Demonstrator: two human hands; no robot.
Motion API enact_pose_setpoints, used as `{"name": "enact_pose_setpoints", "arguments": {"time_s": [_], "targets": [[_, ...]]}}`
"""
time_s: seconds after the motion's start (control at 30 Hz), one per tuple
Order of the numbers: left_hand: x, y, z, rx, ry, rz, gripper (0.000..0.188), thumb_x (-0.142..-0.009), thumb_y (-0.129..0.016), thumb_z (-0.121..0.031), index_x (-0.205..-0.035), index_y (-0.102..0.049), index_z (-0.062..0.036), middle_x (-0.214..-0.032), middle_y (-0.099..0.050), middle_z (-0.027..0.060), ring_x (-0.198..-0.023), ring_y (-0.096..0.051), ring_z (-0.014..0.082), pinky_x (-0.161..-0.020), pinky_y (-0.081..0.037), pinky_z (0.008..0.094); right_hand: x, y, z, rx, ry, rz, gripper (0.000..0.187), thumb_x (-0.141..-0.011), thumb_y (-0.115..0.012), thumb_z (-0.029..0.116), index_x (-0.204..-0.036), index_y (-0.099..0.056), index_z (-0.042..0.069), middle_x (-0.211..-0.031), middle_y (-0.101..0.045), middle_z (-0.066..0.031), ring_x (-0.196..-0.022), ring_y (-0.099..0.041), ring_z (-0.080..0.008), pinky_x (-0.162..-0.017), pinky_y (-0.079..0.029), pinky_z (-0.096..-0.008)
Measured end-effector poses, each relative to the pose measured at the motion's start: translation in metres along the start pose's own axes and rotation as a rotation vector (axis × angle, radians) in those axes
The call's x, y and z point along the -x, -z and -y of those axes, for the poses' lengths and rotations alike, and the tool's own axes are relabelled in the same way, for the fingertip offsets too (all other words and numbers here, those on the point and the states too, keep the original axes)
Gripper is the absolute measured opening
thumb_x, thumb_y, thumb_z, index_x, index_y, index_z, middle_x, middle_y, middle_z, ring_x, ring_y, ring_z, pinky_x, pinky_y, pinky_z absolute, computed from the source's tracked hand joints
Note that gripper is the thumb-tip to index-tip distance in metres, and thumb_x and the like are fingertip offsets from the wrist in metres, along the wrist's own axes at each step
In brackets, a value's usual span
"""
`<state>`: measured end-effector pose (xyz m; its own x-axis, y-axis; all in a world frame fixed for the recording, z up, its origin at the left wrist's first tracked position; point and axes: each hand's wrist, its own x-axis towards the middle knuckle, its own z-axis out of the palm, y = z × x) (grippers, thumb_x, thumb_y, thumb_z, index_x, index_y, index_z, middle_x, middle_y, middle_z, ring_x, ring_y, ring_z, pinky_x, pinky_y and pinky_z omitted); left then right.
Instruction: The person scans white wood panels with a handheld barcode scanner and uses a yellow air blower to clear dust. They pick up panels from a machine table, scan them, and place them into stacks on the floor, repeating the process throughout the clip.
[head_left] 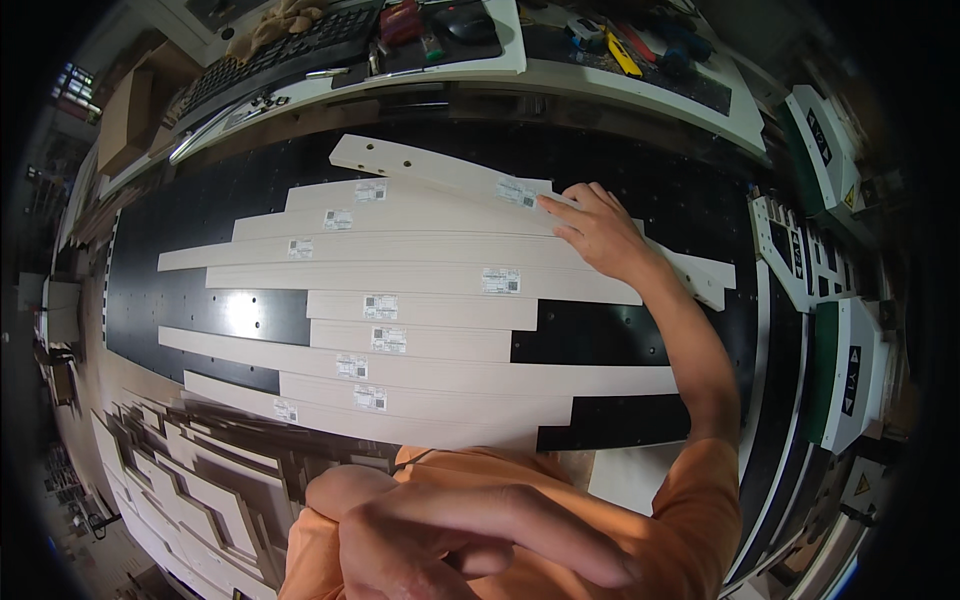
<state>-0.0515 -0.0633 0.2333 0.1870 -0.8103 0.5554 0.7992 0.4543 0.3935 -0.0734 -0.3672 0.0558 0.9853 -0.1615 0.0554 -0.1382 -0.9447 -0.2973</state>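
My right hand (607, 232) reaches across the dark table and grips a long pale board strip (440, 176), its fingers beside a printed label. The strip lies slanted over the other boards, with round holes near both ends. Beneath and nearer me, several pale board strips (420, 276) of different lengths lie side by side, most bearing white labels. Close to the camera at the bottom, my left hand (440, 540) is raised before my orange shirt. One of its fingers stretches to the right, others are bent, and nothing shows in it.
Stacked pale panels (200, 480) stand at the lower left. Beyond the black table (140, 280), a white desk (490, 72) carries a keyboard (290, 50), a mouse (465, 22) and a yellow-handled tool (622, 52). White-and-green machine housings (850, 375) line the right side. A cardboard box (130, 120) stands far left.
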Motion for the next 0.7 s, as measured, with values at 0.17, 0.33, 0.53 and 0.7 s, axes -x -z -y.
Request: {"name": "enact_pose_setpoints", "arguments": {"time_s": [0.17, 0.33, 0.53, 0.7], "targets": [[0.018, -0.019, 0.005, -0.230, -0.119, -0.254, 0.021, -0.097, -0.067, -0.015, -0.114, -0.065, -0.0027, -0.132, -0.054, 0.0397, -0.120, -0.059, 0.0402, -0.095, -0.051, 0.0433, -0.002, -0.051, 0.079, -0.028, 0.169, 0.116, 0.045, -0.097, -0.067, 0.021, -0.140, -0.062, 0.010, -0.115, -0.060, -0.0157, -0.111, -0.055, -0.0293, -0.097, -0.047, -0.0418], [0.024, -0.033, 0.010, -0.415, -0.205, -0.448, 0.010, -0.098, -0.065, -0.012, -0.104, -0.066, -0.0043, -0.126, -0.056, 0.0390, -0.110, -0.063, 0.0387, -0.085, -0.053, 0.0400, -0.042, -0.088, 0.108, -0.201, 0.287, 0.043, 0.054, -0.094, -0.070, 0.035, -0.139, -0.061, 0.006, -0.126, -0.058, -0.0152, -0.124, -0.050, -0.0298, -0.109, -0.042, -0.0427], [0.045, 0.006, 0.006, -0.790, -0.048, -0.459, 0.015, -0.090, -0.067, -0.011, -0.095, -0.066, 0.0032, -0.113, -0.065, 0.0360, -0.058, -0.044, 0.0137, -0.053, -0.039, 0.0257, -0.154, -0.103, 0.042, -0.317, -0.007, -0.042, 0.089, -0.089, -0.070, 0.058, -0.156, -0.040, 0.006, -0.164, -0.031, -0.0146, -0.152, -0.024, -0.0333, -0.125, -0.025, -0.0453], [0.095, 0.069, 0.001, -0.870, 0.165, -0.777, 0.013, -0.086, -0.062, -0.007, -0.095, -0.061, 0.0011, -0.113, -0.068, 0.0291, -0.085, -0.061, 0.0193, -0.070, -0.048, 0.0278, -0.125, -0.091, -0.033, -0.208, 0.109, -0.154, 0.082, -0.078, -0.083, 0.052, -0.144, -0.058, 0.010, -0.143, -0.055, -0.0099, -0.134, -0.045, -0.0308, -0.118, -0.036, -0.0427]]}}
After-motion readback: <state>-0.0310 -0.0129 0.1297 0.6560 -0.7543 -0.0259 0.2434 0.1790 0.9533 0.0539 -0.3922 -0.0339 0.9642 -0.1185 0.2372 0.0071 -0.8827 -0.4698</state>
